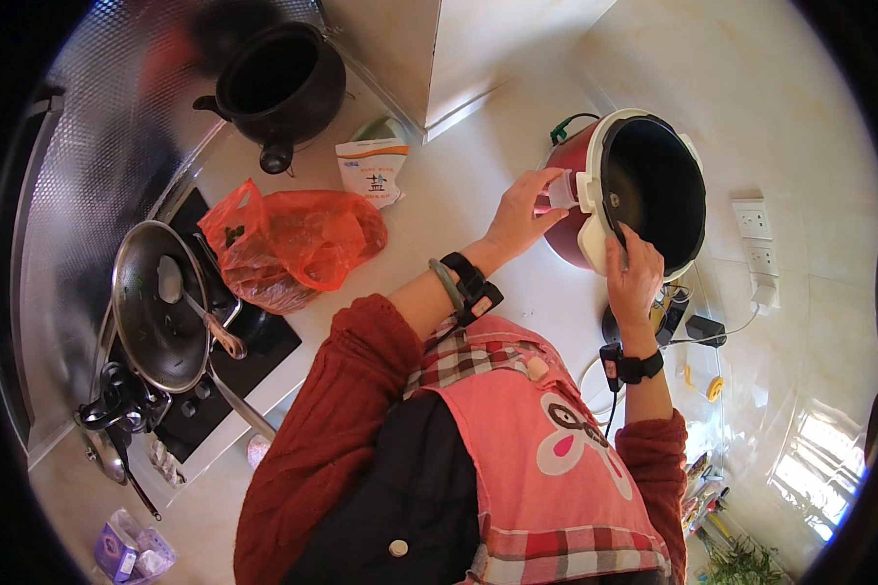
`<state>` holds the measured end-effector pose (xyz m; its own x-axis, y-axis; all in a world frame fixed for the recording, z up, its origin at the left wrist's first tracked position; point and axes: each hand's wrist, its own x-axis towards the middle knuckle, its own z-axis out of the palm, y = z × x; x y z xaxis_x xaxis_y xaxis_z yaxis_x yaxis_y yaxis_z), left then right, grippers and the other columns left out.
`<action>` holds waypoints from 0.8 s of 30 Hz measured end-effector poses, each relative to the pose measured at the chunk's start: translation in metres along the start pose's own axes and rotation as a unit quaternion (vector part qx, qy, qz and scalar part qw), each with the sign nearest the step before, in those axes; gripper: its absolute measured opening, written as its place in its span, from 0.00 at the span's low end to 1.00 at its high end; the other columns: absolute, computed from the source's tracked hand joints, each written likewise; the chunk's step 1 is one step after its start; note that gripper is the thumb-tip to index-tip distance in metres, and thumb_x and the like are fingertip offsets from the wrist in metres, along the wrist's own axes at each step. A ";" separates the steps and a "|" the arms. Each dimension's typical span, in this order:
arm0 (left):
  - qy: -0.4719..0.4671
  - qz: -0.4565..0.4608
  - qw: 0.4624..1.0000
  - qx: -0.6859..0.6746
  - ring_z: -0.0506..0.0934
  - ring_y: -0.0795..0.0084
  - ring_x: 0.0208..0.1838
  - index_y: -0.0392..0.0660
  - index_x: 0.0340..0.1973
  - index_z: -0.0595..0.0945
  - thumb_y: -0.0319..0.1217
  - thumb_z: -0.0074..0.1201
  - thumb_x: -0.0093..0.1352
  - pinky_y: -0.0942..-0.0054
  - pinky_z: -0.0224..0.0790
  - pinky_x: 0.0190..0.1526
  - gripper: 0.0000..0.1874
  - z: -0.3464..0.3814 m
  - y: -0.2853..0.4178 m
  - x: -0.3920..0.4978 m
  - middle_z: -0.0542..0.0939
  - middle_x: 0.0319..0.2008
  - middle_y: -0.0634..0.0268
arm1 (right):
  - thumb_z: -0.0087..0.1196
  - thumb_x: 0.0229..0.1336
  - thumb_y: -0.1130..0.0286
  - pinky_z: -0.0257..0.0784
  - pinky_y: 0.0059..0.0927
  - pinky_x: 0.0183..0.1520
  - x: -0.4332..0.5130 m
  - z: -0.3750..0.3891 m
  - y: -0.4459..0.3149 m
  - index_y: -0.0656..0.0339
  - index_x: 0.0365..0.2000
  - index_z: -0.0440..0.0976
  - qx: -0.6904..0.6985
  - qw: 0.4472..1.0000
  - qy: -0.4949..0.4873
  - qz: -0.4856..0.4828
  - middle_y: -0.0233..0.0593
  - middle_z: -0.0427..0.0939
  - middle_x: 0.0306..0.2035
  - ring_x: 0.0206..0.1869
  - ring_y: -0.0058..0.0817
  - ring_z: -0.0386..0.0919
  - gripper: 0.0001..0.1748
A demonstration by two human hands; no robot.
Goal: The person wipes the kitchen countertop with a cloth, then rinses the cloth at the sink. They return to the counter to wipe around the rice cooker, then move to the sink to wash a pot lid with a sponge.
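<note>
A red electric cooker [567, 150] with a cream rim stands without a lid, its dark inner pot [666, 197] open towards me. Between the thumb and fingers of my left hand [523, 216] is a small translucent plastic cup [562, 191], held against the cooker's outer side; I cannot tell whether it is attached there. My right hand [635, 274] grips the cooker's near rim, fingers over the dark inner edge. A green-ended cord [560, 131] shows behind the cooker.
Left of my arms lie a red plastic bag [300, 234] and a white packet [373, 172]. Beyond them stands a black clay pot [285, 88]. A wok [135, 314] holding a spatula [170, 279] is on the stove. Wall sockets [753, 219] and a cord are at right.
</note>
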<state>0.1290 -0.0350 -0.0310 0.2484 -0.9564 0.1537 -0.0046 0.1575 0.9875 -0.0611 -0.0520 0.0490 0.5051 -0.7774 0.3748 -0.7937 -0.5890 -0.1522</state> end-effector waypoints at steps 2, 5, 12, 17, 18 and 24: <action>-0.003 0.033 0.999 -0.024 0.76 0.66 0.49 0.45 0.56 0.72 0.23 0.62 0.59 0.69 0.78 0.45 0.29 0.001 -0.001 0.000 0.73 0.49 0.59 | 0.54 0.58 0.63 0.66 0.36 0.45 0.000 0.000 -0.001 0.60 0.42 0.77 0.000 1.000 -0.003 0.004 0.40 0.79 0.32 0.36 0.37 0.75 0.14; -0.002 0.040 0.999 -0.033 0.76 0.66 0.48 0.45 0.55 0.73 0.24 0.63 0.58 0.70 0.79 0.45 0.28 0.003 0.000 0.001 0.73 0.48 0.59 | 0.54 0.58 0.63 0.66 0.36 0.45 0.000 -0.001 -0.001 0.60 0.42 0.77 0.002 1.000 -0.006 0.006 0.40 0.79 0.32 0.36 0.37 0.75 0.15; 0.007 0.054 0.998 -0.020 0.76 0.67 0.47 0.46 0.54 0.75 0.24 0.64 0.57 0.70 0.79 0.45 0.28 0.000 0.000 0.003 0.74 0.46 0.61 | 0.54 0.58 0.63 0.66 0.36 0.45 0.000 0.000 0.000 0.60 0.42 0.77 0.000 1.000 0.004 -0.007 0.39 0.79 0.32 0.36 0.37 0.75 0.14; 0.024 0.077 0.997 -0.014 0.78 0.60 0.47 0.44 0.51 0.75 0.26 0.64 0.57 0.69 0.78 0.46 0.25 0.001 -0.003 0.004 0.76 0.45 0.57 | 0.55 0.57 0.64 0.66 0.35 0.45 -0.001 0.000 0.000 0.60 0.41 0.77 -0.002 1.000 0.003 -0.005 0.38 0.79 0.33 0.36 0.36 0.75 0.14; 0.026 0.078 0.996 -0.019 0.77 0.60 0.47 0.44 0.51 0.75 0.26 0.64 0.57 0.69 0.78 0.46 0.25 0.002 -0.004 0.004 0.76 0.45 0.57 | 0.55 0.57 0.64 0.66 0.35 0.45 -0.001 0.000 0.000 0.59 0.41 0.77 -0.002 1.000 0.005 -0.007 0.38 0.79 0.32 0.35 0.36 0.75 0.14; 0.019 0.064 0.997 -0.033 0.76 0.69 0.48 0.45 0.53 0.75 0.23 0.64 0.58 0.71 0.78 0.46 0.26 0.005 -0.001 0.003 0.74 0.46 0.63 | 0.55 0.57 0.64 0.66 0.35 0.44 -0.001 0.001 0.000 0.60 0.41 0.77 -0.003 1.000 0.004 -0.003 0.38 0.79 0.32 0.35 0.35 0.75 0.14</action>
<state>0.1248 -0.0396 -0.0316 0.2865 -0.9175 0.2760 0.0253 0.2953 0.9551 -0.0614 -0.0519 0.0478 0.5073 -0.7724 0.3821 -0.7927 -0.5922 -0.1445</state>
